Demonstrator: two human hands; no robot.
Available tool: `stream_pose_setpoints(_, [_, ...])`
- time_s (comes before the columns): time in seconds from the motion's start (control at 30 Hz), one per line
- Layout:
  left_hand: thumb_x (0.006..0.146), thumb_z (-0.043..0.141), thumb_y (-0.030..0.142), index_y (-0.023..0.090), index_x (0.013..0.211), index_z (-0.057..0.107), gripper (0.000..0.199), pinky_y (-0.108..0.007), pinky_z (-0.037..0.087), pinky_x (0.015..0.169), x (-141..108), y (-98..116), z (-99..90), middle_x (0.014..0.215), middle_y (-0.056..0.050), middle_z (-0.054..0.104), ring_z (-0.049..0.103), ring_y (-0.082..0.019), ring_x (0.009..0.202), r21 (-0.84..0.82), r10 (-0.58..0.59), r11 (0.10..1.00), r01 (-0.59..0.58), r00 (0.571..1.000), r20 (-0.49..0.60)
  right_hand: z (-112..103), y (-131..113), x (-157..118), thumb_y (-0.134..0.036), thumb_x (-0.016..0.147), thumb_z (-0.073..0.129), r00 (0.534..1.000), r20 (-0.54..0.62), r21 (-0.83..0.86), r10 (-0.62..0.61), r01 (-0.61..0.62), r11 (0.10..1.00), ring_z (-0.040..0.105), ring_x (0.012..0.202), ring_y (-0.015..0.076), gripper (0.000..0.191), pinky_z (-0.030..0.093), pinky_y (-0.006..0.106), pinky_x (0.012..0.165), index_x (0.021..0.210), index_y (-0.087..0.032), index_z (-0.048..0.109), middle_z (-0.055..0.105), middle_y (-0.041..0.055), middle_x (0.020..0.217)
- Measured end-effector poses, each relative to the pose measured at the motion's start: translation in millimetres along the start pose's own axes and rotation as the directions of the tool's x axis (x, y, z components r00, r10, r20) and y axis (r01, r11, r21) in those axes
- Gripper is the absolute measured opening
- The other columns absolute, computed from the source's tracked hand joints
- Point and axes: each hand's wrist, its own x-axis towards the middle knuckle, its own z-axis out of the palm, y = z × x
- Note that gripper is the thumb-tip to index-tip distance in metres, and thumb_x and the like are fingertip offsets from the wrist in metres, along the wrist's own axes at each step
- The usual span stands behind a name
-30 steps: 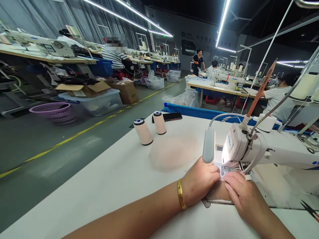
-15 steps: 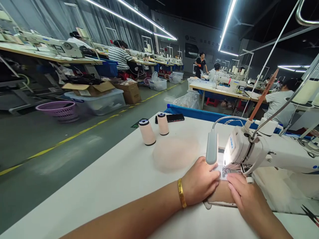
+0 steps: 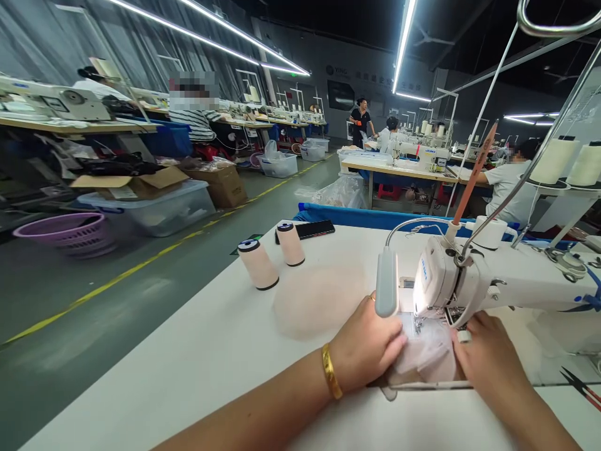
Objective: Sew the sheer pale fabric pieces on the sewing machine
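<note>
A piece of sheer white fabric [image 3: 425, 354] lies under the needle area of a white sewing machine [image 3: 434, 275], with loose folds towards me. My left hand [image 3: 369, 344], a gold bangle at its wrist, has its fingers curled together on the fabric's left edge. On the other side, my right hand [image 3: 493, 354] closes on the fabric's right edge, its fingertips partly behind the machine head. A grey lamp [image 3: 386, 282] on a bent neck hangs just above my left hand. Another sheer, pale round piece [image 3: 319, 300] lies flat on the white table [image 3: 225, 376].
Two pale pink thread cones [image 3: 258, 264] and a black phone [image 3: 317, 230] are at the table's far left. Scissors [image 3: 582, 385] lie at the right edge. Thread cones [image 3: 554, 161] stand behind the machine. Beyond are co-workers, a purple basket [image 3: 68, 237] and a carton [image 3: 131, 185].
My right hand has moved right and away from the needle, and more sheer fabric now shows between my hands. The view has swung slightly right; my left hand keeps its place on the fabric.
</note>
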Motion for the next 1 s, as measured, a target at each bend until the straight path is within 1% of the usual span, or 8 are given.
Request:
stream_pose_setpoints(0.1, [0.091,0.066,0.023,0.018,0.066,0.059,0.027,-0.039,0.051,0.082,-0.5,5.3,-1.7,0.112,-0.009,0.066,0.061,-0.026,0.097,-0.042,0.09,0.995,-0.088,0.995,0.034,-8.3,-0.1,-2.7,-0.001,0.091,0.047,0.994,-0.105,0.112,0.003,0.009,0.994,0.062,0.089,0.027,0.028,0.048,0.038,0.076,0.091,-0.022,0.065,0.07,0.0089,0.092])
stream_pose_setpoints(0.2, [0.091,0.067,0.022,0.019,0.072,0.061,0.021,-0.04,0.049,0.087,0.2,6.3,-2.7,0.096,-0.005,0.069,0.063,-0.024,0.096,-0.062,0.192,0.98,-0.187,0.978,0.085,-11.5,-15.5,-3.3,-0.008,0.096,0.046,0.993,0.068,0.313,-0.094,0.068,0.947,0.063,0.089,0.0235,0.028,0.051,0.035,0.077,0.103,-0.025,0.067,0.07,0.0054,0.095])
stream_pose_setpoints(0.3, [0.093,0.066,0.024,0.02,0.081,0.065,0.013,-0.04,0.049,0.088,-0.8,6.5,-0.9,0.089,-0.004,0.069,0.063,-0.023,0.093,-0.106,0.205,0.975,-0.195,0.974,0.098,-7.1,-14.7,-0.9,-0.006,0.089,0.05,0.982,0.173,0.182,-0.079,0.047,0.982,0.063,0.085,0.0244,0.029,0.05,0.035,0.076,0.1,-0.026,0.069,0.071,0.0048,0.089])
stream_pose_setpoints(0.43, [0.092,0.069,0.027,0.023,0.095,0.071,0.006,-0.039,0.047,0.082,-4.3,14.2,6.0,0.096,-0.004,0.07,0.06,-0.023,0.088,-0.139,0.217,0.969,-0.204,0.972,0.091,-5.4,6.6,0.5,0.0,0.083,0.051,0.999,-0.04,-0.026,0.027,-0.029,0.999,0.063,0.087,0.028,0.03,0.047,0.041,0.08,0.094,-0.021,0.069,0.072,0.009,0.086])
stream_pose_setpoints(0.53, [0.092,0.066,0.023,0.024,0.1,0.071,0.009,-0.039,0.044,0.079,-6.5,20.3,10.9,0.098,-0.004,0.068,0.057,-0.023,0.084,-0.127,0.222,0.969,-0.211,0.972,0.078,-7.7,0.7,-0.4,-0.002,0.09,0.046,0.996,-0.093,0.151,0.01,0.004,0.989,0.062,0.09,0.0255,0.029,0.049,0.038,0.079,0.098,-0.022,0.066,0.07,0.0081,0.092])
stream_pose_setpoints(0.63, [0.094,0.06,0.018,0.024,0.102,0.07,0.014,-0.039,0.044,0.077,-7.1,20.4,11.1,0.097,-0.004,0.068,0.056,-0.022,0.083,-0.146,0.207,0.97,-0.195,0.975,0.077,-4.9,-18.3,-1.5,-0.004,0.094,0.042,0.996,0.058,0.297,-0.065,0.045,0.954,0.062,0.092,0.0247,0.032,0.051,0.035,0.076,0.105,-0.024,0.064,0.068,0.0066,0.094])
stream_pose_setpoints(0.77, [0.095,0.055,0.015,0.022,0.109,0.067,0.02,-0.037,0.045,0.074,-5.7,15.5,8.3,0.093,-0.005,0.067,0.056,-0.023,0.082,-0.155,0.151,0.979,-0.133,0.982,0.11,2.9,-26.2,-4.4,0.0,0.087,0.042,0.975,0.202,0.24,-0.094,0.044,0.97,0.057,0.076,0.0232,0.03,0.047,0.034,0.066,0.091,-0.023,0.06,0.066,0.0048,0.086])
stream_pose_setpoints(1.0, [0.1,0.049,0.017,0.022,0.1,0.071,0.022,-0.037,0.05,0.079,-5.5,13.2,9.1,0.093,-0.008,0.068,0.062,-0.023,0.087,-0.112,0.195,0.975,-0.192,0.981,0.016,4.9,-25.7,-6.9,0.005,0.084,0.045,0.982,0.106,0.281,-0.158,0.123,0.952,0.065,0.092,0.0248,0.036,0.05,0.033,0.073,0.099,-0.022,0.063,0.071,0.0067,0.099])
